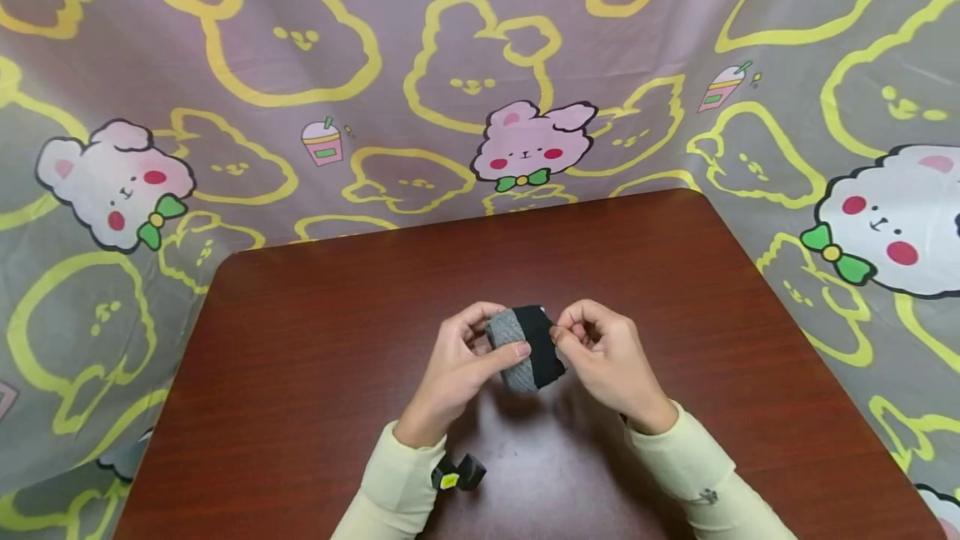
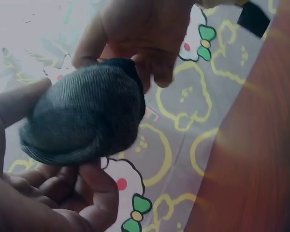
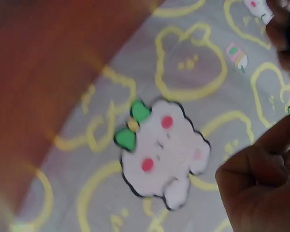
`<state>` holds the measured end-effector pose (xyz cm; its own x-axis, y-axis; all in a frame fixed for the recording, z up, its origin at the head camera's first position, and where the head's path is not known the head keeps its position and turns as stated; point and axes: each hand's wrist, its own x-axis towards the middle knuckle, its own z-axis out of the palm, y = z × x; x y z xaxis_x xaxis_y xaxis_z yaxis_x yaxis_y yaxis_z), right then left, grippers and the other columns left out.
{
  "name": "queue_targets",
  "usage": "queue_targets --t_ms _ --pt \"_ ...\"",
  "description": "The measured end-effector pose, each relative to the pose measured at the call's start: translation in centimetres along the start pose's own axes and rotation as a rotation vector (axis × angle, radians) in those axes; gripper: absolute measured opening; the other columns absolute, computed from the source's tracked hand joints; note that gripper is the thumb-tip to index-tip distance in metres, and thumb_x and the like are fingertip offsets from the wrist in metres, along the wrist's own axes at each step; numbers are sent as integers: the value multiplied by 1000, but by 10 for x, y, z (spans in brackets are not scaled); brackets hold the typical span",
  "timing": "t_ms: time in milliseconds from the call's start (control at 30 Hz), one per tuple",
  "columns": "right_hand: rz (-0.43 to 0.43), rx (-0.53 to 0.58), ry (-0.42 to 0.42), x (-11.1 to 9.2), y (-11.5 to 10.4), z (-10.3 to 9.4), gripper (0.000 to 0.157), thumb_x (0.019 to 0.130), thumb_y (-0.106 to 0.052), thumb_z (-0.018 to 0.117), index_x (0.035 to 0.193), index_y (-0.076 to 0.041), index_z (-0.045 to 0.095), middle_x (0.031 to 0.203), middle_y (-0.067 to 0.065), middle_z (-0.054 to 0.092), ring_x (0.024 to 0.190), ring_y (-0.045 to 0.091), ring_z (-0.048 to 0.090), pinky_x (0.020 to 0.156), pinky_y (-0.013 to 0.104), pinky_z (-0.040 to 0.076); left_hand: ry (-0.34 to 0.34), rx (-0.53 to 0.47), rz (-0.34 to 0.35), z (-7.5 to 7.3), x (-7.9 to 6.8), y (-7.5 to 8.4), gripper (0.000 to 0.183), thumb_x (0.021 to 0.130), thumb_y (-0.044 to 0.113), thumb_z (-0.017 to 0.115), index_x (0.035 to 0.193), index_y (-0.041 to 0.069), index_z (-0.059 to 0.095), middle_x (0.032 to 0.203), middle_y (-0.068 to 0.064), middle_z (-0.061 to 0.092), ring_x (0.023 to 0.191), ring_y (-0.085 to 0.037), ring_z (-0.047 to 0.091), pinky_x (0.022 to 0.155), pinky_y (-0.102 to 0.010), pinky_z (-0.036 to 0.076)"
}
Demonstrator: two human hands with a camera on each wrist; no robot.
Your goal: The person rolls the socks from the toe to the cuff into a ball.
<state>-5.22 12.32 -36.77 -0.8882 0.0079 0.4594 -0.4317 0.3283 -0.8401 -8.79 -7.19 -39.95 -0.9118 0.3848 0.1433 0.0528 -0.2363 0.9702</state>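
A folded sock [image 1: 514, 348], grey knit on one side and black on the other, is held above the table between both hands. My left hand [image 1: 457, 365] grips its grey part, thumb across the front and fingers behind. With thumb and forefinger, my right hand [image 1: 611, 357] pinches the black edge. Close up in the left wrist view, the ribbed sock [image 2: 82, 111] is a rounded bundle between the left thumb and fingers, with the right hand [image 2: 140, 29] at its far end. Only a dark strip shows at the right border of the right wrist view.
Below the hands lies a reddish-brown wooden table [image 1: 337, 340] with rounded far corners. A curtain [image 1: 420, 48] with yellow outlines and cartoon animal heads hangs behind it and along both sides. A black strap device with a yellow mark [image 1: 450, 480] sits at the left wrist.
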Motion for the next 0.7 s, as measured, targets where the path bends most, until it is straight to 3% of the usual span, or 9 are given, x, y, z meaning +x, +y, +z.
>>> queue_targets --t_ms 167,267,367,500,700 --pt "100 64 -52 -5 18 0 13 85 6 74 92 -3 67 76 2 61 62 12 53 52 22 42 101 75 -47 0 4 -2 33 83 5 80 112 -2 67 98 -12 68 85 -22 67 76 -29 56" --pt "116 60 -112 -10 34 -2 22 87 -4 77 106 -6 67 94 2 68 74 18 63 60 27 50 145 122 -60 -2 6 -1 33 82 8 81 112 1 68 100 -11 68 90 -24 68 78 -31 56" --pt "118 92 -148 -14 38 -1 26 85 -3 79 108 -5 66 98 4 68 78 21 67 63 30 54 154 141 -59 -5 7 -1 35 83 10 81 115 4 68 103 -11 68 92 -26 69 80 -33 56" --pt "131 146 -94 -17 39 5 24 82 3 80 101 -4 67 90 7 68 74 20 66 62 30 55 173 163 -26 -6 8 -3 39 84 7 81 120 5 65 102 -10 68 90 -24 66 81 -34 54" --pt "138 136 -70 -19 43 10 29 80 4 81 105 -3 68 88 8 68 72 21 67 62 29 55 192 184 -7 -7 11 -10 39 84 6 81 120 6 65 98 -11 69 83 -25 64 72 -29 52"
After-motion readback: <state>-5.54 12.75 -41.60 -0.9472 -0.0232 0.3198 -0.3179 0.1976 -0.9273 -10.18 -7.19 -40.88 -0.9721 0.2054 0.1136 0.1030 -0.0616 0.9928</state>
